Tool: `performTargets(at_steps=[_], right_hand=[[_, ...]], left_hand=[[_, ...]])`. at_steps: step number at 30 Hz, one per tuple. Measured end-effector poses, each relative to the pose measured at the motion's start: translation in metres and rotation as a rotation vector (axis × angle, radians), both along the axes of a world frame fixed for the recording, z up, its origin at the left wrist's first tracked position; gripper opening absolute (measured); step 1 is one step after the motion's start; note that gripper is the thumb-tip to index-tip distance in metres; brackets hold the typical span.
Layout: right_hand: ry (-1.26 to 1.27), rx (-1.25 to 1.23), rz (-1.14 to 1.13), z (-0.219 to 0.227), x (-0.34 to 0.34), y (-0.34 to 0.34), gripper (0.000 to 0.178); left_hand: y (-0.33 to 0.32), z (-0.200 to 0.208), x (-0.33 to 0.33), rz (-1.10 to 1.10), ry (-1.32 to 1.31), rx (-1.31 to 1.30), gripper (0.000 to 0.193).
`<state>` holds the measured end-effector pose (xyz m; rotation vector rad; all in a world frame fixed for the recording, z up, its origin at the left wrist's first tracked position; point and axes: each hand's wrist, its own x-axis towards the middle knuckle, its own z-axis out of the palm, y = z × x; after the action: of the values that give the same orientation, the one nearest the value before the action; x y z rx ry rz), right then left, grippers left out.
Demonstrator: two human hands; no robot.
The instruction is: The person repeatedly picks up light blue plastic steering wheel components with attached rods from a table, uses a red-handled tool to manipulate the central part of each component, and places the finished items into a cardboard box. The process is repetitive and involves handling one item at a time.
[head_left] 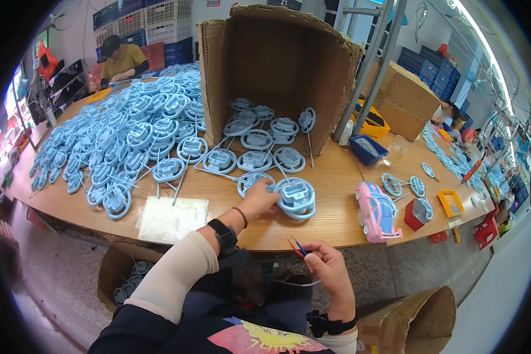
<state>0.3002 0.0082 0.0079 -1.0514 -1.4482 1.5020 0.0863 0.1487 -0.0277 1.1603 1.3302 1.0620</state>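
- The left hand (258, 197) reaches out over the bench (330, 221), its fingers closed on a blue wheel part (252, 182) that lies at the near edge of a cluster.
- Touching that hand's right side lies another blue wheel (297, 197), flat on the bench.
- The right hand (327, 266) hangs below the bench edge, thumb and fingers pinched on thin wires (297, 247), red and blue, that stick up to the left.
- Behind, a cardboard box (277, 65) lies on its side, more wheels (259, 138) spilling from its mouth.
- A big pile (130, 127) of the same blue parts covers the bench's left half.
- A clear bag (171, 218) lies near the front edge, left of the left forearm.
- A pink toy car (376, 211) stands to the right, well apart from both hands.
- A red block (416, 213) sits just beside the car.
- At the far left end another person (121, 59) works.
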Motion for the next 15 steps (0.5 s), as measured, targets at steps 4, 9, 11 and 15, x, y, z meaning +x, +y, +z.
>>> performTargets(at_steps=[4,9,11,15], right_hand=[[-0.004,0.024,-0.075,-0.010,-0.014,0.013,0.034],[-0.050,0.025,-0.024,-0.017,-0.034,0.024,0.039],[-0.065,0.058,-0.017,-0.015,-0.042,0.022,0.041],[-0.206,0.172,-0.043,-0.001,-0.054,0.017,0.052]], left_hand=[[-0.019,-0.009,-0.039,0.056,0.215,0.077,0.051],[-0.040,0.003,-0.068,-0.073,0.055,0.020,0.029],[-0.052,0.010,-0.080,-0.104,0.036,0.017,0.023],[-0.082,0.022,-0.078,-0.025,-0.105,0.178,0.019]])
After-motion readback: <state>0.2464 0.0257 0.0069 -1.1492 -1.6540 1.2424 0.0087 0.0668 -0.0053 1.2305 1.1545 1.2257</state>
